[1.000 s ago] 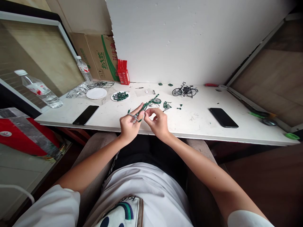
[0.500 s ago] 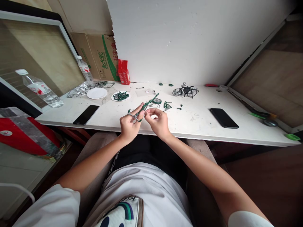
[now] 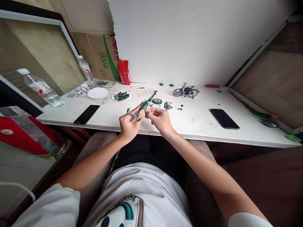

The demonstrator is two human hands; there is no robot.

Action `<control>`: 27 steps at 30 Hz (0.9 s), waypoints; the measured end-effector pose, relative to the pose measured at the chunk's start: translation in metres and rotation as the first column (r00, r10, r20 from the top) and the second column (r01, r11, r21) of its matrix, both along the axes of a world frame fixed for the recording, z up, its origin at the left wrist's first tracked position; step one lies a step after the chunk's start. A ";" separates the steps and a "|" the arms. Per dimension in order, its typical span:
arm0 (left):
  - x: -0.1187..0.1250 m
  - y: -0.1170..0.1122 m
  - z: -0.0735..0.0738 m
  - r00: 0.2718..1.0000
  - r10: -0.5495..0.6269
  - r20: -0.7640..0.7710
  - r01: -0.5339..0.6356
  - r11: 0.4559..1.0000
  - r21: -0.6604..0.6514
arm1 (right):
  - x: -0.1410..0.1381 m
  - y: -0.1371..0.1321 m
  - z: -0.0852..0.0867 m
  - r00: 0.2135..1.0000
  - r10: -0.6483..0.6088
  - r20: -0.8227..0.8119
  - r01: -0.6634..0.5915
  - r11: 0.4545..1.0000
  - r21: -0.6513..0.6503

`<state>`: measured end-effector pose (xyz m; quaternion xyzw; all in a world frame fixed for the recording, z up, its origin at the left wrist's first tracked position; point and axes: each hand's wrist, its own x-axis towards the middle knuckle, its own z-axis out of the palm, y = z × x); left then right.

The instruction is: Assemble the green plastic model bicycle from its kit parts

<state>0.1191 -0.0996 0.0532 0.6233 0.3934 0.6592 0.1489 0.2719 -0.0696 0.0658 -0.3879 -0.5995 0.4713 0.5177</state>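
My left hand point(image 3: 129, 123) is closed round a green model bicycle frame point(image 3: 145, 104) and holds it tilted above the near edge of the white table point(image 3: 201, 123). My right hand point(image 3: 159, 118) pinches at the frame's middle with thumb and forefinger; what it pinches is too small to make out. Behind the hands lie a small green wheel point(image 3: 157, 101) and loose green parts point(image 3: 167, 105). A finished model bicycle point(image 3: 186, 90) stands farther back.
Two black phones lie on the table, one at the left point(image 3: 86, 114) and one at the right point(image 3: 224, 118). Two white plates point(image 3: 97, 93) sit at the back left, one holding green parts point(image 3: 121, 96). A red box point(image 3: 124, 72), a cardboard carton point(image 3: 101, 56) and water bottles point(image 3: 40, 88) stand at the left.
Both hands have risen slightly with the frame, which now points more steeply toward the back. The right hand's fingers have shifted along the frame.
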 end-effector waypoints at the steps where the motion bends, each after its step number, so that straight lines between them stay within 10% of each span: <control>1: 0.000 0.000 0.001 1.000 -0.009 0.011 0.009 1.000 -0.002 | -0.001 0.000 -0.001 0.998 -0.043 0.038 0.039 0.994 0.099; 10: 0.001 -0.002 0.003 1.000 -0.020 0.020 0.020 1.000 0.005 | -0.001 -0.001 -0.013 0.921 -0.332 0.203 0.141 0.771 0.621; 27: 0.003 -0.013 0.014 0.999 0.041 0.031 -0.041 0.999 -0.011 | 0.006 -0.001 -0.002 0.875 -0.384 0.294 0.063 0.693 0.718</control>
